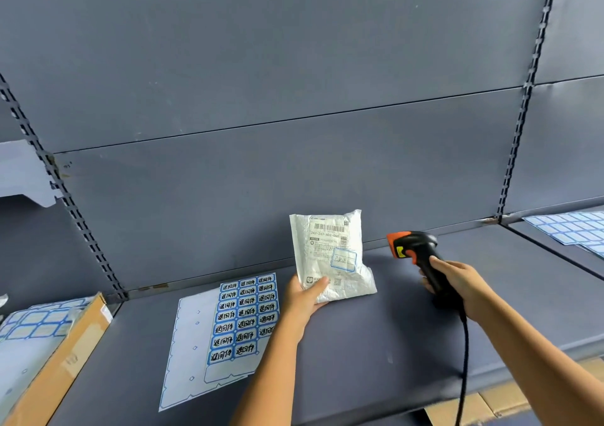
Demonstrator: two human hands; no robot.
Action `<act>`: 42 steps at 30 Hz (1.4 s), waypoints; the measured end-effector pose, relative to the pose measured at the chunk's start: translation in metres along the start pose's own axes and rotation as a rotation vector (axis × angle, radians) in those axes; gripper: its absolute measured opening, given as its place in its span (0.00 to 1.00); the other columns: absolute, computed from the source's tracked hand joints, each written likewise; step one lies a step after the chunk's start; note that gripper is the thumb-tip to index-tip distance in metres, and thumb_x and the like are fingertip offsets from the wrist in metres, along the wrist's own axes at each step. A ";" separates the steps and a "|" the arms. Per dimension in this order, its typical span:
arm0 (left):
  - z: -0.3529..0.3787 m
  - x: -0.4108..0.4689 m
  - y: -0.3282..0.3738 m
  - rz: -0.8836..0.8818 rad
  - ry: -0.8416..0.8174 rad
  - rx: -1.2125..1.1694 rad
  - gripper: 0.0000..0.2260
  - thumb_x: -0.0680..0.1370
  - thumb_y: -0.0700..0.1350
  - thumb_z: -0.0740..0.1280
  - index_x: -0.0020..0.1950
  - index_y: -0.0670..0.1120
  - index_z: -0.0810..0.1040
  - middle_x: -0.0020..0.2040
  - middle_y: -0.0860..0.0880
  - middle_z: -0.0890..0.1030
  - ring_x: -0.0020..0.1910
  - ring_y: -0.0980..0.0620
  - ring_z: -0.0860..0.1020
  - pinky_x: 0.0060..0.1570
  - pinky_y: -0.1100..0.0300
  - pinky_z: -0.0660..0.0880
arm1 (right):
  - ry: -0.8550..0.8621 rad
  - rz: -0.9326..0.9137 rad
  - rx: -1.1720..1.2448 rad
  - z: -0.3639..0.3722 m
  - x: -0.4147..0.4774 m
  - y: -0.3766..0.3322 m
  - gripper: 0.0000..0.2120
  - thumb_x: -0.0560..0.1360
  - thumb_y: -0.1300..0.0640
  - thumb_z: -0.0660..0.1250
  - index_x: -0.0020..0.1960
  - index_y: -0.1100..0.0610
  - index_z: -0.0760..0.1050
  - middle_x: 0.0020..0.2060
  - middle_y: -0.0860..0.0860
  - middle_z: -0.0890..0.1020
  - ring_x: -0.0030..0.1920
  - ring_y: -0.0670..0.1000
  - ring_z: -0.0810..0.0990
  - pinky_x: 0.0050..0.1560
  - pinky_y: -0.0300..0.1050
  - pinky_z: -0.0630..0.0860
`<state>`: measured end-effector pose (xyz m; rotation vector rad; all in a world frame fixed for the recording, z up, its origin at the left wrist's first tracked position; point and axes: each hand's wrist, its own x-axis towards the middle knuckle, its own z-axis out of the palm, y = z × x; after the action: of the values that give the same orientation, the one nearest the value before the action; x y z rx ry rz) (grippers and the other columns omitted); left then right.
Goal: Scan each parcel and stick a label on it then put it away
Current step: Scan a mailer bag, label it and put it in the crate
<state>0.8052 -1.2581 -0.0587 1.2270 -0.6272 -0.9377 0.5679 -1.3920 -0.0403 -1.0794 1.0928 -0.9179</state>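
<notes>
Centre of frame over grey shelf [376, 344], left grip [304, 298] pinching lower corner of upright white poly-mailer parcel [330, 249], blue-edged label [343, 259] on it, right grip [461, 283] wrapped round barcode scanner [415, 249] just right, label sheet [242, 321] lower left.

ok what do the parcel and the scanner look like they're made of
Parcel: thin white plastic film, likely a poly mailer; its surface is crinkled and faintly glossy. Scanner: hard moulded plastic, black with orange trim, smooth with a dull sheen.
</notes>
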 end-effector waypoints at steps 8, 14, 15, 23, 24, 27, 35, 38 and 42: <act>0.001 -0.004 0.003 0.000 0.004 -0.007 0.11 0.76 0.35 0.68 0.55 0.46 0.75 0.50 0.46 0.82 0.49 0.49 0.82 0.40 0.61 0.80 | 0.258 -0.187 -1.035 0.005 0.000 0.000 0.17 0.75 0.45 0.64 0.53 0.59 0.75 0.54 0.60 0.79 0.54 0.62 0.73 0.50 0.50 0.69; 0.004 -0.011 0.006 -0.017 0.025 0.009 0.14 0.76 0.36 0.68 0.61 0.41 0.74 0.54 0.42 0.82 0.52 0.46 0.81 0.45 0.57 0.80 | -0.086 -0.624 -1.002 0.047 -0.017 -0.008 0.32 0.71 0.47 0.70 0.71 0.56 0.64 0.63 0.52 0.73 0.66 0.58 0.70 0.63 0.46 0.63; 0.006 -0.015 0.009 -0.034 0.023 -0.011 0.13 0.76 0.36 0.68 0.60 0.42 0.75 0.53 0.43 0.82 0.52 0.46 0.82 0.45 0.57 0.81 | -0.230 -0.471 -0.837 0.057 -0.022 -0.010 0.37 0.72 0.51 0.71 0.75 0.54 0.57 0.66 0.50 0.70 0.69 0.55 0.68 0.66 0.44 0.64; -0.006 -0.050 0.030 -0.019 0.233 0.614 0.23 0.80 0.58 0.58 0.37 0.41 0.75 0.31 0.45 0.81 0.26 0.49 0.79 0.31 0.57 0.78 | -0.562 -0.107 -0.312 0.068 -0.023 0.012 0.29 0.71 0.65 0.72 0.69 0.52 0.68 0.55 0.58 0.81 0.50 0.54 0.82 0.47 0.49 0.79; -0.015 -0.052 0.030 0.037 0.327 0.725 0.25 0.80 0.58 0.56 0.37 0.39 0.76 0.30 0.45 0.80 0.26 0.48 0.78 0.33 0.56 0.77 | -0.567 -0.086 -0.357 0.067 -0.020 0.016 0.29 0.71 0.64 0.72 0.68 0.52 0.68 0.56 0.57 0.80 0.49 0.53 0.81 0.45 0.48 0.79; -0.051 -0.055 0.028 0.158 0.462 0.843 0.20 0.79 0.52 0.56 0.37 0.40 0.75 0.32 0.46 0.81 0.34 0.43 0.80 0.39 0.51 0.78 | -0.460 -0.102 -0.519 0.068 -0.013 0.023 0.26 0.72 0.63 0.71 0.68 0.52 0.69 0.57 0.55 0.79 0.49 0.53 0.80 0.42 0.46 0.79; -0.126 -0.081 0.041 0.267 0.494 1.072 0.05 0.76 0.42 0.64 0.48 0.51 0.77 0.48 0.56 0.80 0.47 0.53 0.78 0.47 0.58 0.75 | -0.056 -0.405 -1.258 0.098 -0.051 0.002 0.29 0.71 0.57 0.68 0.70 0.53 0.64 0.68 0.55 0.63 0.67 0.61 0.61 0.65 0.51 0.61; -0.138 -0.088 0.041 0.197 0.321 1.213 0.10 0.76 0.50 0.67 0.57 0.53 0.77 0.58 0.56 0.79 0.57 0.54 0.76 0.56 0.58 0.73 | -0.190 -0.657 -0.861 0.135 -0.088 -0.001 0.19 0.71 0.65 0.65 0.62 0.59 0.71 0.59 0.54 0.74 0.58 0.57 0.70 0.53 0.42 0.66; -0.135 -0.099 0.028 0.135 0.108 1.355 0.29 0.73 0.59 0.69 0.71 0.50 0.69 0.71 0.55 0.69 0.68 0.56 0.69 0.67 0.61 0.64 | -0.660 -0.393 -0.759 0.188 -0.126 0.034 0.08 0.71 0.62 0.64 0.41 0.49 0.69 0.38 0.44 0.74 0.42 0.51 0.71 0.36 0.37 0.67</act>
<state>0.8753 -1.1034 -0.0574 2.3420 -1.3193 -0.2194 0.7240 -1.2250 -0.0263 -2.0965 0.6665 -0.3482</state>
